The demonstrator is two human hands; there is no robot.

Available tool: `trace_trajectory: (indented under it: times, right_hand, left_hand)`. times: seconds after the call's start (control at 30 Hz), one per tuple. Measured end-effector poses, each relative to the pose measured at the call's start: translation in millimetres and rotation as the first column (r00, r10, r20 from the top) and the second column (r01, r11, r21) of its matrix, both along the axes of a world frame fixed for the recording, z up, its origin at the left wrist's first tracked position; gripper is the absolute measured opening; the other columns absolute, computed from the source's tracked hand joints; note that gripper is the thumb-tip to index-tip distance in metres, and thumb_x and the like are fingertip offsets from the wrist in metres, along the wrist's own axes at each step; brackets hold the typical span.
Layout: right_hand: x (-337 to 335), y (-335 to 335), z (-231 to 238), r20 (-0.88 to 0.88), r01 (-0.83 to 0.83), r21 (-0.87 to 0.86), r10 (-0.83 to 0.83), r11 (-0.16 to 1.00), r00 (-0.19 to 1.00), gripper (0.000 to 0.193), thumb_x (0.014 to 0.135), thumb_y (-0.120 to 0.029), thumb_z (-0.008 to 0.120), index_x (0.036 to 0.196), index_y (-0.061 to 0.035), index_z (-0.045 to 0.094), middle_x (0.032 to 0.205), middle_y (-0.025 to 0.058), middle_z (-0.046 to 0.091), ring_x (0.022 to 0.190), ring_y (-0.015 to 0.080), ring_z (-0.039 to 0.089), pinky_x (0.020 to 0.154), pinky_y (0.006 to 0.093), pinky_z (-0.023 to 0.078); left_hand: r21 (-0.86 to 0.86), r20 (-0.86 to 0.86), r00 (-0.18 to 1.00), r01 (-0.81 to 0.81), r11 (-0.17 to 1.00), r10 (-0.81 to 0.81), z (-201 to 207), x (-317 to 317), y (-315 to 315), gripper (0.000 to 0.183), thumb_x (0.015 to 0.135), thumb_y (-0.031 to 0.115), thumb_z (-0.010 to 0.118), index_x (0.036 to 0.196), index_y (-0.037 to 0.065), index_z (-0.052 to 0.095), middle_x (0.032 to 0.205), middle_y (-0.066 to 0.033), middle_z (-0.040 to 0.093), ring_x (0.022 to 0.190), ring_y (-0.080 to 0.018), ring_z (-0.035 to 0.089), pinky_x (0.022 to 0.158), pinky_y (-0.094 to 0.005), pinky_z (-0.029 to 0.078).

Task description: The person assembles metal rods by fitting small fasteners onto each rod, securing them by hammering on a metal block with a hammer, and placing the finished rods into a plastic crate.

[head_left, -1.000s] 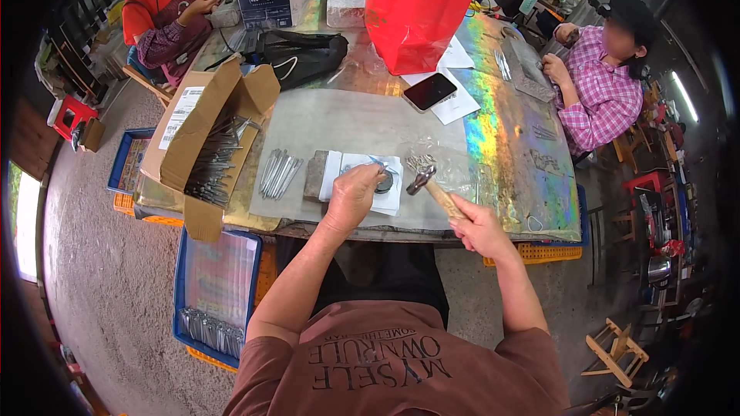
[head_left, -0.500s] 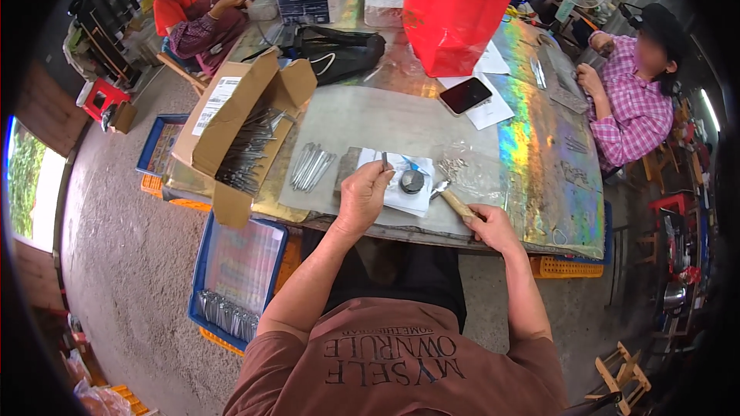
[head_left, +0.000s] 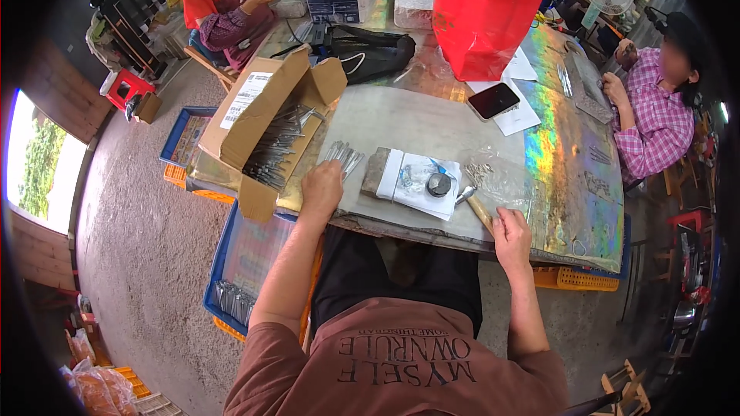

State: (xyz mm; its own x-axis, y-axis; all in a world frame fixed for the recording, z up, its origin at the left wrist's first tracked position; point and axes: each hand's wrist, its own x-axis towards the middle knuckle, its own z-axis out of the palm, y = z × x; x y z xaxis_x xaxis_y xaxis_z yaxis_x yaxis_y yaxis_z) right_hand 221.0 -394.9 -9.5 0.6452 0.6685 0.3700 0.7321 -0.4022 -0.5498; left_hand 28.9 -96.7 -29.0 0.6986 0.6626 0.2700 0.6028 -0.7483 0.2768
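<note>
My left hand (head_left: 322, 187) has its fingers bunched downward at the near end of a small pile of thin metal rods (head_left: 344, 156); whatever sits between the fingertips is hidden. A hammer (head_left: 479, 213) with a wooden handle and metal head slants across the table's near edge. My right hand (head_left: 512, 235) is loosely closed at the handle's end. Between my hands, a black round block (head_left: 438, 184) sits on a stack of white paper (head_left: 416, 199), which lies over a grey slab (head_left: 376, 172). Small metal pieces (head_left: 479, 173) lie on clear plastic beyond the hammer head.
An open cardboard box (head_left: 254, 115) of metal rods stands left of the pile. Farther back are a black bag (head_left: 375, 52), a red bag (head_left: 484, 19) and a phone (head_left: 493, 100). Two people sit at the table's far left and right. A blue crate (head_left: 243, 254) stands below left.
My left hand has moved left from the paper stack to the rod pile; the rod that stood in its fingers no longer shows. My right hand stays at the hammer. The whole view has shifted.
</note>
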Motion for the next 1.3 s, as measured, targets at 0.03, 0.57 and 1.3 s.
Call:
trace_trajectory:
  times: [0.03,0.57,1.3]
  right_hand:
    - [-2,1,2,-0.014,-0.005,0.021,0.005,1.000,1.000,0.019,0.075,-0.006,0.054,0.092,0.0015,0.057,0.079,0.0151,0.054,0.070,0.0294,0.053,0.061,0.0358,0.042]
    - [-15,1,4,-0.079,-0.009,0.149,0.021,0.989,0.997,0.013,0.079,-0.003,0.050,0.089,0.0033,0.057,0.076,0.0132,0.054,0.065,0.0243,0.053,0.058,0.0304,0.042]
    - [-24,-1,1,-0.102,-0.044,0.201,0.066,0.979,0.993,0.012,0.080,-0.002,0.051,0.089,0.0033,0.058,0.076,0.0133,0.056,0.064,0.0223,0.055,0.057,0.0284,0.043]
  left_hand:
    - [0.000,0.001,1.000,-0.005,1.000,0.005,-1,0,0,0.012,0.074,0.016,0.057,0.073,0.005,0.052,0.074,-0.0141,0.057,0.071,-0.0339,0.056,0.061,-0.0442,0.044]
    - [0.106,0.098,0.980,-0.183,0.977,0.173,8,-25,37,0.009,0.076,0.009,0.049,0.077,0.002,0.054,0.078,-0.0166,0.056,0.074,-0.0337,0.055,0.065,-0.0413,0.044]
    - [0.208,-0.174,0.942,-0.248,0.946,0.286,13,-28,81,0.010,0.076,0.008,0.051,0.085,0.005,0.053,0.093,-0.0127,0.052,0.079,-0.0296,0.057,0.063,-0.0387,0.049]
